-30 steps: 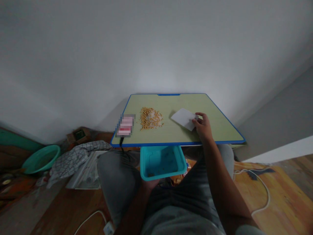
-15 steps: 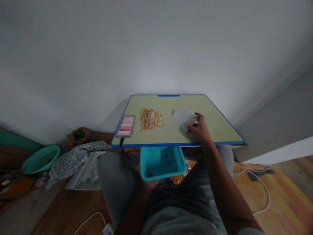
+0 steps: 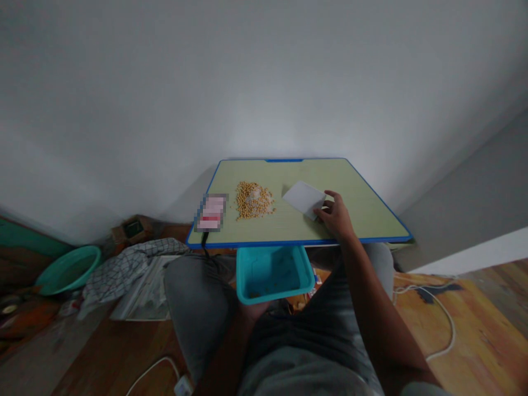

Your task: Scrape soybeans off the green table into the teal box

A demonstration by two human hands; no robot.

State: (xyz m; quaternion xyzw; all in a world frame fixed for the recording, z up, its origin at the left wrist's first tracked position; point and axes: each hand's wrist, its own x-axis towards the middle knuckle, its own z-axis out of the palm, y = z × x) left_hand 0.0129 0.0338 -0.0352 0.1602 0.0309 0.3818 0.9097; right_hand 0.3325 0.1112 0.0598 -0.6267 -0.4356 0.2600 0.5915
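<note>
1. A thin, white, four-sided flat sheet [image 3: 303, 199] is held at its near right corner by the right hand [image 3: 338, 217], the thumb and fingers being closed on it.
2. The sheet is positioned over the right half of a pale green tabletop [image 3: 284, 231] bordered in blue; whether it is touching the surface cannot be told.
3. A loose heap of small, round, yellow beans [image 3: 247, 208] is spread on the tabletop to the left of the sheet, with bare surface left between them. Its middle is topped by a whitish, grainy patch [image 3: 254, 193].
4. A rectangular, turquoise plastic bin [image 3: 275, 296] is placed just below the tabletop's near edge, between the knees, with its open top facing up. A few small bits are scattered on its floor.
5. The left hand [image 3: 253, 310] is set under the bin's near side; its fingers are hidden, so how they are closed cannot be told.
6. At the tabletop's left edge, a pink-and-white flat object [image 3: 212, 212] is blurred into squares, with a black strap [image 3: 205, 239] hung below it.
7. On the floor at left, a grey-and-white checked cloth [image 3: 119, 272] is heaped beside a round, green basin [image 3: 97, 254].
</note>
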